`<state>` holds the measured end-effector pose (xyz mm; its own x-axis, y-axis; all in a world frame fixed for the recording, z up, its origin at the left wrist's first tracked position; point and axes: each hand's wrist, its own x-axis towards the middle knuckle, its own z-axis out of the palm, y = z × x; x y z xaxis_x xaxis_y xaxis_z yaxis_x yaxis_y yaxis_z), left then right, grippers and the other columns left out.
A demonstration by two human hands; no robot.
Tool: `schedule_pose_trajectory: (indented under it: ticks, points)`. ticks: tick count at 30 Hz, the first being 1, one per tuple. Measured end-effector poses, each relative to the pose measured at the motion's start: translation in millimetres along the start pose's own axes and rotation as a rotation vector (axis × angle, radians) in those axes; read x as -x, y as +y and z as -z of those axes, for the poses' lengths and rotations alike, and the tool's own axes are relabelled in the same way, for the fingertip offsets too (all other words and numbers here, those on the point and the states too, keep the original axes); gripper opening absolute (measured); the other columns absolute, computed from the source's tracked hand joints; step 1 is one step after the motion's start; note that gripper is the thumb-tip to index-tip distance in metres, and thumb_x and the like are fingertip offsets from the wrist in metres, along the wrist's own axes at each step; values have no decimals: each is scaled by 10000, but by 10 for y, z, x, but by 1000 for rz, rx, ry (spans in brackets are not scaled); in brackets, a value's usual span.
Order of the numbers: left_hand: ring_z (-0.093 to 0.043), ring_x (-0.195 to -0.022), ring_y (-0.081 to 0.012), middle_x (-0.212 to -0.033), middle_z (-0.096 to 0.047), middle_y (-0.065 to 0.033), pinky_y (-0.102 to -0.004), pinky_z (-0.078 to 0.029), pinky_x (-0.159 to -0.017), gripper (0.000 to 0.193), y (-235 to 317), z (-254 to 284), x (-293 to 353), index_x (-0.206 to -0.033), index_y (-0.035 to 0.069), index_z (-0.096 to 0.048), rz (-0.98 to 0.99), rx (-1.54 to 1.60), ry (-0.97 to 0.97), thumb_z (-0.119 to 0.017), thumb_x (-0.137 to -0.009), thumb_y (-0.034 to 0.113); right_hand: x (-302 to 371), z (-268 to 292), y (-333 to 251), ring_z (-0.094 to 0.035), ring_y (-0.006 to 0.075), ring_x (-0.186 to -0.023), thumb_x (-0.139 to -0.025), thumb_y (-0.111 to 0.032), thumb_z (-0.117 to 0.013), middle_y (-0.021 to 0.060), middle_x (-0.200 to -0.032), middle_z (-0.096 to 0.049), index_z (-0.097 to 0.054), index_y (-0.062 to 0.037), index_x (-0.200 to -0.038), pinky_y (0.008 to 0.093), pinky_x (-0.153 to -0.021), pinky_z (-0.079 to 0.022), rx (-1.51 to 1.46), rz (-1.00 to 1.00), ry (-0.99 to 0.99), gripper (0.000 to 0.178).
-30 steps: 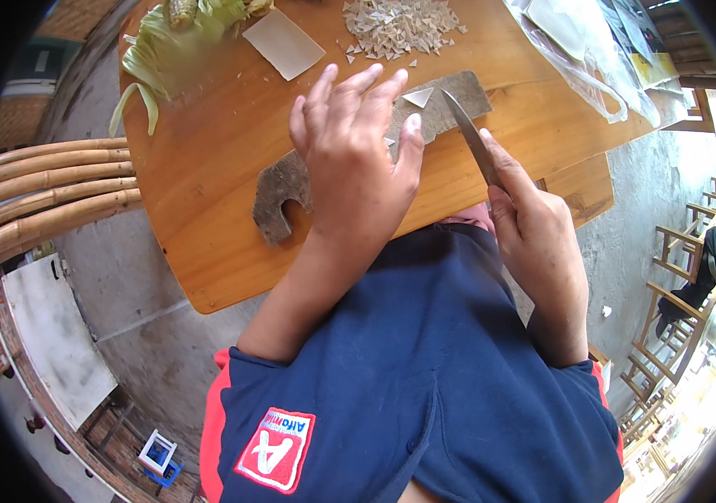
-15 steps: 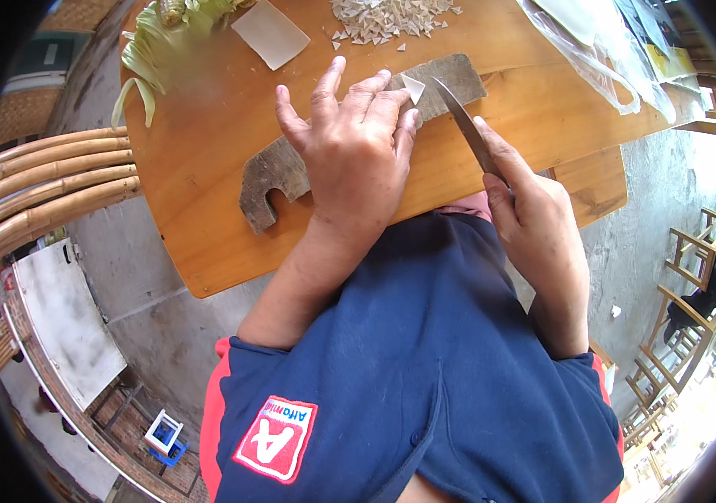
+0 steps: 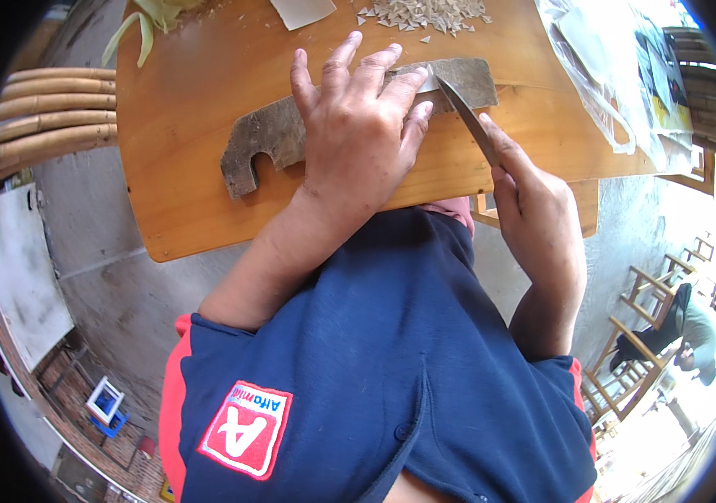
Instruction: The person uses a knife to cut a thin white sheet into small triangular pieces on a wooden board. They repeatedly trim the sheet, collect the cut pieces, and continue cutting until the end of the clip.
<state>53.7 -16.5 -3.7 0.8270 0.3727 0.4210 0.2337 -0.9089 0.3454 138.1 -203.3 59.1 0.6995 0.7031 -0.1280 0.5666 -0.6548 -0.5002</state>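
My right hand (image 3: 534,197) grips a knife (image 3: 469,119), its tip touching or very near a small white piece (image 3: 428,81) on a worn wooden board (image 3: 266,134). With fingers spread over that board, my left hand (image 3: 358,126) presses the white piece near its thumb and index fingertip. The board has a notch cut in its left end. Beyond it lies a heap of small off-white triangular bits (image 3: 429,12). A flat off-white sheet (image 3: 303,10) lies left of the heap, partly out of the picture.
The board rests on an orange-brown wooden table (image 3: 190,193). Pale green husks (image 3: 147,25) lie at its far left. A clear plastic bag (image 3: 593,84) covers the right side. Bamboo poles (image 3: 52,109) stand left; wooden chairs (image 3: 626,360) and a bending person (image 3: 697,335) are at right.
The view has shifted, so the table's far items sit higher in the picture. The knife tip has come closer to the white piece under my left fingers.
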Motion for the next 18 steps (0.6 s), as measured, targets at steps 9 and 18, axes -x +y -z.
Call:
schedule_pose_trajectory:
  ticks: [9, 18]
  points:
    - [-489, -1401, -283, -1323, -688, -10, -616, -138, -1234, 281, 4, 85, 70, -1175, 193, -785, 7, 29, 27, -744, -912, 283, 71, -1, -19, -761, 274, -996, -976, 48, -571, 220, -1181, -729, -581, -128, -1475, 370, -890, -564, -63, 14, 64, 530]
    - [-526, -1369, -236, -1202, -735, 49, -660, -143, -1224, 251, -20, 143, 107, -1131, 146, -793, -162, -38, 13, -732, -910, 249, 9, -148, -186, -750, 353, -936, -962, 72, -551, 264, -1201, -706, -482, -228, -1564, 389, -871, -566, -177, 43, 58, 676]
